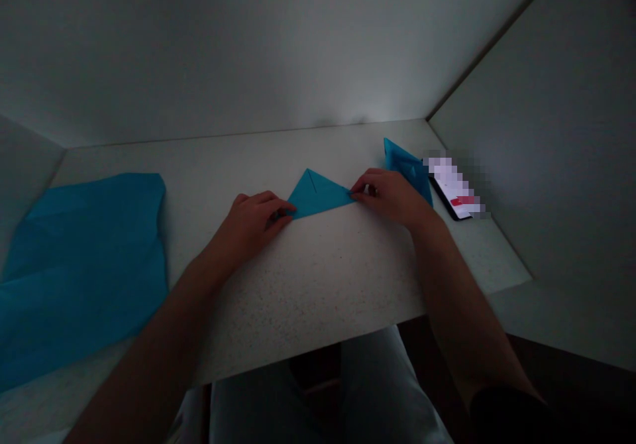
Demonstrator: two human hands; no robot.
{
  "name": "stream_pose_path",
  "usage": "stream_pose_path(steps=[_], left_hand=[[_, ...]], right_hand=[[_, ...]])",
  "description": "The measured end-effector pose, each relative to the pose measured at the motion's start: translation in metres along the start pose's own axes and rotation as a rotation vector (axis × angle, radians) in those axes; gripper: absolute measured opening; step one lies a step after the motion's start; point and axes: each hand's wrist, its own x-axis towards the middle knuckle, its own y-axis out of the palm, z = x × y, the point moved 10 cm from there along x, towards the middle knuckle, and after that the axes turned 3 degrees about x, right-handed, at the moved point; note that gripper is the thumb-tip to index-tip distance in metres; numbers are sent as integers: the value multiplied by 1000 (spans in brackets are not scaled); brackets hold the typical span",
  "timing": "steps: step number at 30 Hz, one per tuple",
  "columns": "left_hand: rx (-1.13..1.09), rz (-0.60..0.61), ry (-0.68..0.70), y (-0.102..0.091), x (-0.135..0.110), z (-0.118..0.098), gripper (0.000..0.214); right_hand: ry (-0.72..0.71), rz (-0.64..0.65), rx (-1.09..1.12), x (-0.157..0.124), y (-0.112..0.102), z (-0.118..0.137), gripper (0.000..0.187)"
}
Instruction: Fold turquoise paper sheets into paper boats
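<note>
A blue sheet of paper (pixel 320 195), folded to a triangle, lies on the pale desk with its peak pointing away from me. A dark crease or slit runs down from the peak. At its left corner my left hand (pixel 258 217) pinches the paper between thumb and fingers. My right hand (pixel 385 193) grips the opposite corner in the same way, with the fingertips closed on it. Just behind the right hand stands a folded blue paper piece (pixel 405 164), partly hidden by that hand.
A large creased blue sheet (pixel 89 265) covers the desk's left side. At the right lies a phone (pixel 454 192) with a lit, blurred screen. White panels rise behind and at the right of the desk (pixel 308 291), whose front edge is above my legs.
</note>
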Motion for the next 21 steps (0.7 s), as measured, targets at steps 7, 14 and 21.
stream_pose_path(steps=[7, 14, 21], left_hand=[[-117, 34, 3, -1, 1, 1, 26], [-112, 2, 10, -2, 0, 2, 28], [-63, -13, 0, -3, -1, 1, 29]], right_hand=[[41, 15, 71, -2, 0, -5, 26], [-18, 20, 78, 1, 6, -6, 29], [-167, 180, -41, -12, 12, -3, 40]])
